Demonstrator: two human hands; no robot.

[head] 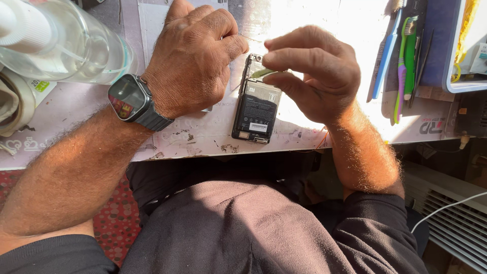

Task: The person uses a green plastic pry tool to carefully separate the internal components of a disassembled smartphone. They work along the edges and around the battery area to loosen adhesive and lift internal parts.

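Lying flat near the front edge of the table (213, 139), an opened phone (257, 104) shows its dark battery (259, 109) face up, with the back cover off. The left hand (190, 61) rests knuckles-up on the table just beside the phone's left side; its fingers (231, 45) are curled in toward the phone's upper left corner, and whether they grip anything there cannot be told. A dark watch (133, 101) with a square face sits on that wrist. The right hand (317, 71) is over the phone's upper right part, its fingers (284, 57) pinched narrowly on a small pale green tool (264, 73), whose tip lies across the top of the battery. Strong sunlight washes out the table surface beyond the right hand. At the back left corner a clear plastic bottle (66, 45) lies on its side, with a roll of white tape (18, 101) just below it. Toward the right edge, well apart from the phone, a blue toothbrush (386, 56) and a green toothbrush (406, 66) lie side by side next to dark tweezers (420, 66) and a blue-rimmed tray (454, 83). A white cable (446, 205) hangs below the table at the right.
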